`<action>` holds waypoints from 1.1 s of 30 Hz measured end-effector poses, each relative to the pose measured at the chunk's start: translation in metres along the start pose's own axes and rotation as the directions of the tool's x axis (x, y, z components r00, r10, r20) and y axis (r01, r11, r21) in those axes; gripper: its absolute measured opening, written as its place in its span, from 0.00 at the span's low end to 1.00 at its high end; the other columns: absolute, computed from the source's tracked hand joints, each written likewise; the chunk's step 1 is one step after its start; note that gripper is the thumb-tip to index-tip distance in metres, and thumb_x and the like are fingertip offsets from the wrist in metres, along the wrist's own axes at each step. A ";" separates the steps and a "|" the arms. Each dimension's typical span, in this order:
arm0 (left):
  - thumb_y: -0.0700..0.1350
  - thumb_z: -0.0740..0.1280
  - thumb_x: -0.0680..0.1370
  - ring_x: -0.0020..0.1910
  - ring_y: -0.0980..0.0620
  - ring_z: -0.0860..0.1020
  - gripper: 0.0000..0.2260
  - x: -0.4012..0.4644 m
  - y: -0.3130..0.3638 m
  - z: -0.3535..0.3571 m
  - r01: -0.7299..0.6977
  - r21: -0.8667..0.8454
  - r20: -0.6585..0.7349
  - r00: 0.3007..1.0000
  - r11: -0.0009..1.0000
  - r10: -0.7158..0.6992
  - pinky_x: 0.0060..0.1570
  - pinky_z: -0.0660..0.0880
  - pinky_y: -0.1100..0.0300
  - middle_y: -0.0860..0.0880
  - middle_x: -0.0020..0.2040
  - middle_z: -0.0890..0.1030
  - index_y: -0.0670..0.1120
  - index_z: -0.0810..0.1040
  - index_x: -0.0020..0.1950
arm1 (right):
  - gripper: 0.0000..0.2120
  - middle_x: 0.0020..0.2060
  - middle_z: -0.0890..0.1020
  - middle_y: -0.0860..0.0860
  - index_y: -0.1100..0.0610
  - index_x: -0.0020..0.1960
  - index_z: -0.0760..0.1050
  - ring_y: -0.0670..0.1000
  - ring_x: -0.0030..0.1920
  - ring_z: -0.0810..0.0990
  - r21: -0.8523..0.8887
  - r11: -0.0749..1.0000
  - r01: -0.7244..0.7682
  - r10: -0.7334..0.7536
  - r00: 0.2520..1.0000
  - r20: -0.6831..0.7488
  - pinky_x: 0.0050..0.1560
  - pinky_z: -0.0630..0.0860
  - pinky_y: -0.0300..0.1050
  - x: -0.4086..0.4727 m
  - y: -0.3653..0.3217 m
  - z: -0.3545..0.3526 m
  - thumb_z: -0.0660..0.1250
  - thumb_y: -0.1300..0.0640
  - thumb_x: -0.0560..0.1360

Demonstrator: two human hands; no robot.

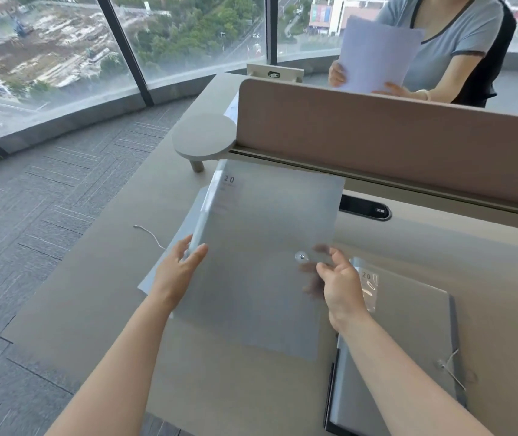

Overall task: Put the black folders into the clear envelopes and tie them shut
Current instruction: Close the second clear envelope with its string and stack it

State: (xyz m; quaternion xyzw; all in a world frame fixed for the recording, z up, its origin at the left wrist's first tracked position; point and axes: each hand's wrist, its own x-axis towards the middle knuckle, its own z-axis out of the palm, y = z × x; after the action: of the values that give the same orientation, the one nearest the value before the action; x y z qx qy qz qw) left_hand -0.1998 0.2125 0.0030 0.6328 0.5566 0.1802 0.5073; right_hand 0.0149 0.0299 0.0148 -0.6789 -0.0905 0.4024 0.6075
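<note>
both hands grip one clear envelope [261, 247] above the desk [94, 294] — left hand [177, 272], right hand [341, 284].

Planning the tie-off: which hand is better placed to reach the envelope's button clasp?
Right. The right hand sits at the envelope's edge beside the button clasp, while the left hand grips the far side, steadying it.
</note>
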 end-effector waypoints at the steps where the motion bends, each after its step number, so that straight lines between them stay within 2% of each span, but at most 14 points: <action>1: 0.58 0.70 0.76 0.64 0.50 0.79 0.23 -0.004 0.007 -0.004 -0.024 -0.059 0.016 1.000 0.998 0.025 0.65 0.74 0.48 0.50 0.67 0.79 0.55 0.74 0.70 | 0.18 0.36 0.86 0.51 0.50 0.55 0.75 0.49 0.21 0.72 0.021 1.000 0.010 -0.010 1.000 0.014 0.26 0.72 0.39 -0.001 -0.005 0.000 0.53 0.68 0.80; 3: 0.52 0.70 0.78 0.54 0.52 0.84 0.18 -0.014 0.024 -0.010 -0.076 -0.155 0.034 0.996 0.985 0.082 0.52 0.80 0.55 0.49 0.59 0.84 0.52 0.78 0.67 | 0.19 0.36 0.86 0.52 0.49 0.53 0.75 0.48 0.21 0.72 0.054 0.998 0.031 -0.033 0.999 0.038 0.25 0.72 0.38 -0.003 -0.014 0.000 0.52 0.69 0.80; 5: 0.50 0.72 0.76 0.49 0.53 0.85 0.18 -0.022 0.039 -0.015 -0.099 -0.249 0.046 0.992 0.963 0.114 0.43 0.80 0.61 0.49 0.56 0.85 0.51 0.79 0.66 | 0.20 0.34 0.86 0.50 0.48 0.53 0.75 0.48 0.20 0.72 0.075 0.996 0.057 -0.061 0.997 0.053 0.24 0.70 0.37 -0.004 -0.021 0.000 0.52 0.70 0.80; 7: 0.51 0.73 0.72 0.47 0.52 0.86 0.21 -0.029 0.051 -0.018 -0.110 -0.315 0.058 0.989 0.943 0.134 0.41 0.80 0.60 0.49 0.54 0.86 0.49 0.79 0.65 | 0.20 0.33 0.86 0.49 0.49 0.53 0.74 0.47 0.20 0.72 0.089 0.993 0.082 -0.089 0.994 0.068 0.24 0.69 0.36 -0.003 -0.028 -0.001 0.51 0.70 0.80; 13: 0.50 0.77 0.65 0.39 0.47 0.86 0.22 -0.037 0.064 -0.019 -0.058 -0.462 0.159 0.976 0.885 0.147 0.37 0.82 0.54 0.47 0.46 0.87 0.50 0.82 0.58 | 0.18 0.33 0.86 0.51 0.51 0.53 0.74 0.48 0.19 0.73 0.132 0.982 0.133 -0.145 0.986 0.082 0.24 0.67 0.38 -0.001 -0.037 -0.005 0.52 0.70 0.80; 17: 0.44 0.74 0.68 0.39 0.45 0.85 0.17 -0.035 0.052 -0.010 -0.001 -0.492 0.189 0.976 0.870 0.108 0.37 0.82 0.53 0.44 0.45 0.87 0.47 0.82 0.57 | 0.15 0.33 0.86 0.51 0.52 0.52 0.73 0.48 0.20 0.73 0.124 0.987 0.105 -0.113 0.992 0.052 0.24 0.68 0.38 0.001 -0.028 -0.009 0.53 0.68 0.80; 20: 0.43 0.73 0.69 0.38 0.45 0.85 0.16 -0.035 0.036 0.001 0.053 -0.520 0.218 0.973 0.852 0.072 0.37 0.82 0.53 0.43 0.45 0.87 0.46 0.82 0.56 | 0.14 0.37 0.85 0.52 0.51 0.51 0.74 0.48 0.21 0.74 0.092 0.993 0.077 -0.080 0.996 0.032 0.25 0.69 0.40 0.004 -0.014 -0.013 0.54 0.67 0.81; 23: 0.42 0.73 0.68 0.39 0.44 0.85 0.17 -0.036 0.017 0.011 0.124 -0.545 0.242 0.970 0.829 0.014 0.38 0.83 0.50 0.41 0.47 0.86 0.43 0.81 0.57 | 0.13 0.43 0.80 0.50 0.50 0.51 0.75 0.48 0.26 0.77 0.026 0.999 0.041 -0.041 0.999 0.008 0.29 0.73 0.41 0.008 0.000 -0.015 0.56 0.64 0.81; 25: 0.42 0.73 0.68 0.40 0.43 0.85 0.17 -0.037 0.004 0.017 0.164 -0.550 0.260 0.965 0.819 -0.018 0.40 0.83 0.49 0.39 0.49 0.85 0.43 0.81 0.56 | 0.13 0.43 0.77 0.49 0.48 0.52 0.77 0.50 0.30 0.77 -0.024 1.000 0.010 -0.010 1.000 -0.011 0.32 0.74 0.43 0.013 0.011 -0.016 0.58 0.63 0.81; 30: 0.43 0.73 0.69 0.39 0.43 0.84 0.16 -0.040 -0.019 0.025 0.246 -0.564 0.307 0.949 0.788 -0.076 0.39 0.83 0.50 0.40 0.49 0.85 0.43 0.80 0.56 | 0.13 0.49 0.79 0.46 0.47 0.61 0.73 0.48 0.48 0.78 -0.066 0.995 -0.076 0.076 0.997 -0.009 0.45 0.73 0.43 0.020 0.034 -0.017 0.60 0.61 0.80; 33: 0.44 0.73 0.69 0.40 0.42 0.84 0.17 -0.039 -0.031 0.026 0.276 -0.558 0.321 0.941 0.782 -0.103 0.40 0.83 0.49 0.40 0.49 0.85 0.43 0.80 0.57 | 0.15 0.57 0.81 0.49 0.47 0.63 0.74 0.52 0.56 0.80 -0.127 0.978 -0.163 0.165 0.986 0.001 0.54 0.77 0.50 0.024 0.047 -0.018 0.63 0.54 0.77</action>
State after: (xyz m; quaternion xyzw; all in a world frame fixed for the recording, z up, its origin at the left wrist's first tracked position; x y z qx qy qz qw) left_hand -0.2078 0.1623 -0.0206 0.3999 0.4576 0.2043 0.7674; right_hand 0.0251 0.0194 -0.0392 -0.7188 -0.0629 0.4485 0.5274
